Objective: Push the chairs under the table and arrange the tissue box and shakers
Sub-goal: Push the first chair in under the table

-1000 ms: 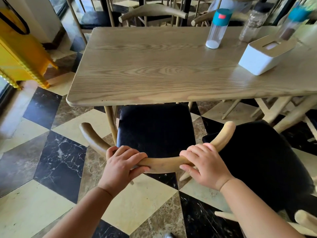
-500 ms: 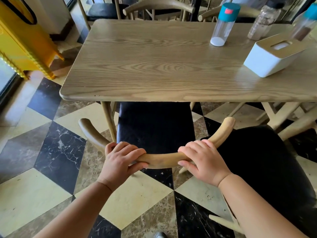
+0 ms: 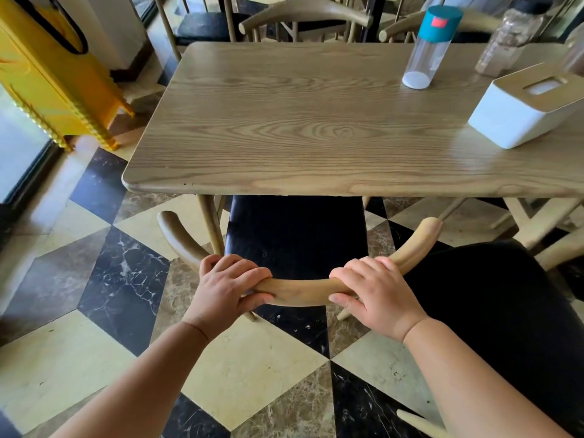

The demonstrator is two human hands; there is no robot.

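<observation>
A wooden chair with a curved backrest (image 3: 300, 290) and a black seat (image 3: 295, 229) stands in front of me, its seat partly under the wooden table (image 3: 316, 128). My left hand (image 3: 226, 287) and my right hand (image 3: 377, 294) both grip the backrest, one on each side of its middle. On the table's right part stand a white tissue box with a wooden lid (image 3: 524, 112), a clear shaker with a teal cap (image 3: 431, 47) and a second clear shaker with a dark cap (image 3: 505, 42). Another shaker is cut off at the right edge.
A second black-seated chair (image 3: 493, 311) stands out from the table at my right. More chairs (image 3: 303, 14) line the table's far side. A yellow stand (image 3: 53, 74) is on the floor at the left. The floor is checkered marble.
The chair has slid a little further under the table with both hands on its backrest. My view has shifted left, so the table's items sit nearer the right edge.
</observation>
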